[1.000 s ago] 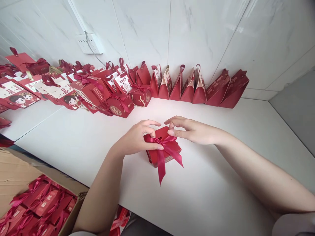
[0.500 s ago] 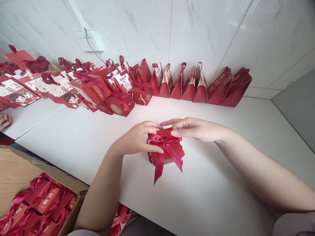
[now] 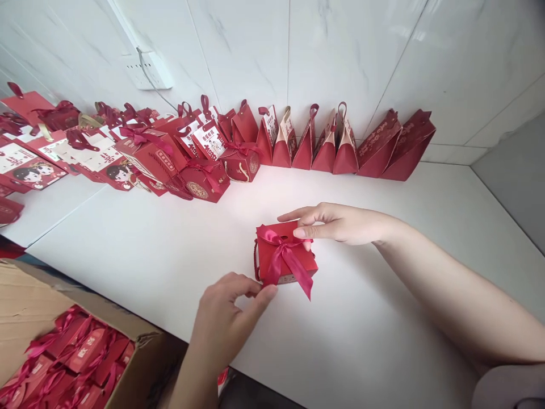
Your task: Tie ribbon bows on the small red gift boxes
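Observation:
A small red gift box (image 3: 267,257) sits on the white table, with a dark red cord at its left side. A shiny crimson ribbon (image 3: 288,262) is tied in a bow across its top. My left hand (image 3: 232,309) is at the box's front left, thumb and fingers pinched on the ribbon's left tail. From the right, my right hand (image 3: 330,224) steadies the box, its thumb on the top and the index finger stretched along the back edge. Its other fingers are partly hidden.
Red gift boxes and bags (image 3: 304,149) with ribbon loops line the tiled wall, and more crowd the table's left (image 3: 149,153). At lower left, an open cardboard box (image 3: 136,363) holds several ribboned red boxes (image 3: 87,349). A wall socket (image 3: 149,71) has a grey cable.
My left hand has come off the box's left top and moved down toward me to the ribbon's left tail. My right hand stays on the box.

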### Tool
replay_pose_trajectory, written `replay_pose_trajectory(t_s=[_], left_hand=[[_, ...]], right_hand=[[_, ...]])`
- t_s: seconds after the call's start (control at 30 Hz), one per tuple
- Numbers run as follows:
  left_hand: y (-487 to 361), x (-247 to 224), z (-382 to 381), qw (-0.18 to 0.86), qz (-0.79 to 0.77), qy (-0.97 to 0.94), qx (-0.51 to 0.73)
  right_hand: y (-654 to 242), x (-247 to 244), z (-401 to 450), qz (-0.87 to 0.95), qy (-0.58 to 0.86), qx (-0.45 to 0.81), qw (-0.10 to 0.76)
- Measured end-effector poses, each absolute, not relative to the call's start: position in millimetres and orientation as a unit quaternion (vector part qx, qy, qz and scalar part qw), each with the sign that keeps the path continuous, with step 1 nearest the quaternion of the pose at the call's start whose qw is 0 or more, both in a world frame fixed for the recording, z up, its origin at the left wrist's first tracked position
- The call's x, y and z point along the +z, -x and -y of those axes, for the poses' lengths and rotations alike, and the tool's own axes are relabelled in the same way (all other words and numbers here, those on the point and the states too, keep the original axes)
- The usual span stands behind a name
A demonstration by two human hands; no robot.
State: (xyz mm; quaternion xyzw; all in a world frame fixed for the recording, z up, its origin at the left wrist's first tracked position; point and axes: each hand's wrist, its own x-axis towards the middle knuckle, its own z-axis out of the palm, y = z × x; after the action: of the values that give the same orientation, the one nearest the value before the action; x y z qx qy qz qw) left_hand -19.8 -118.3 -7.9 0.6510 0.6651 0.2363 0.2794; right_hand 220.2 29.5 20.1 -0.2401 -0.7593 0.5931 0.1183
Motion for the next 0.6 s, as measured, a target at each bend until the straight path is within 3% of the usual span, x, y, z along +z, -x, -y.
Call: replay_pose_trajectory(t_s=[0.1,0.23,0.33,0.6], left_hand=[[13,-17,122,0.368,-0.635,-0.623,0.271],[13,-21,120,0.36,-0.607,-0.626,0.331],[23,-21,120,0.265,-0.581,-0.683,0.356],[51,-21,115,-0.138,-0.426,-0.837,0.315]], right_hand=[[-219,19,-29,0.753,0.209,0.613,0.117],[-221,18,-30,0.753,0.205,0.617,0.106],[-223,16,-34,0.744,0.208,0.626,0.103],[-223,19,-31,0.775,0.213,0.59,0.074]])
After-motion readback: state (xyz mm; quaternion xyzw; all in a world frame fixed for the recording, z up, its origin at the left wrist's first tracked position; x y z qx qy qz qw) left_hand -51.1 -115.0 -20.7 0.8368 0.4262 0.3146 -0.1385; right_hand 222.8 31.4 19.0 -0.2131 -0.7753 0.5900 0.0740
